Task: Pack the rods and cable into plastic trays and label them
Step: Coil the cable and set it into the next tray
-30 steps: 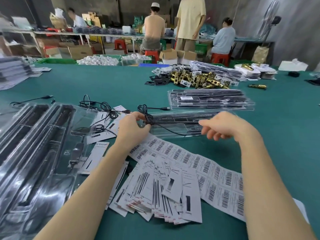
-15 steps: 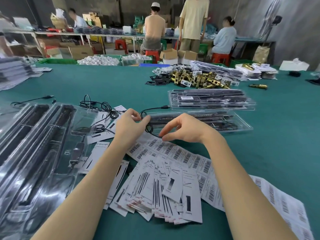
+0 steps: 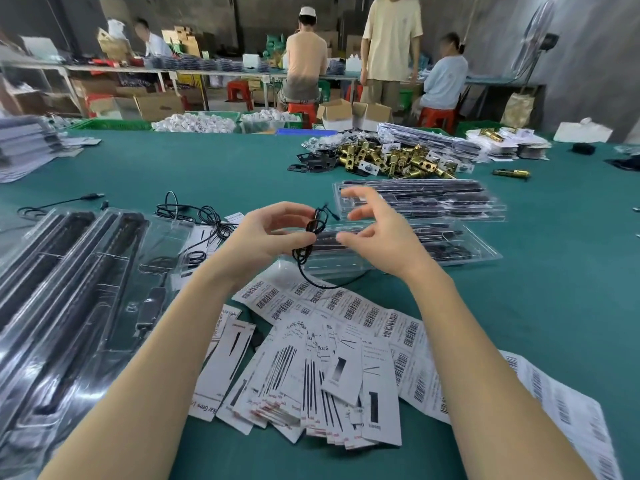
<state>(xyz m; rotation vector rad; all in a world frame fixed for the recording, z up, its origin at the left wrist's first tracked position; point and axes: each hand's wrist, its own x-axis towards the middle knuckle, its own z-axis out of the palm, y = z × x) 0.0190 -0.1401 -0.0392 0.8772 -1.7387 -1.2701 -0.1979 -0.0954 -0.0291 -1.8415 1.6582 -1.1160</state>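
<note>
Black cable (image 3: 313, 233) pinched by left hand (image 3: 266, 233); right hand (image 3: 377, 237) fingers spread, motion-blurred; cable end hidden.

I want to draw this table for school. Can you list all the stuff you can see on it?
cable: one, black, bunched in the left hand, tail hanging down
open tray: one, clear, behind the hands
packed trays: small stack, clear with black rods, further back
big trays: several, clear, at left
loose cables: few, black, left of the hands
barcode labels: sheets, white, near edge
printed cards: pile, white, nearest
brass parts: heap, gold, far
table: one, green
left hand: pinches the cable
right hand: fingers spread, holds nothing
</note>
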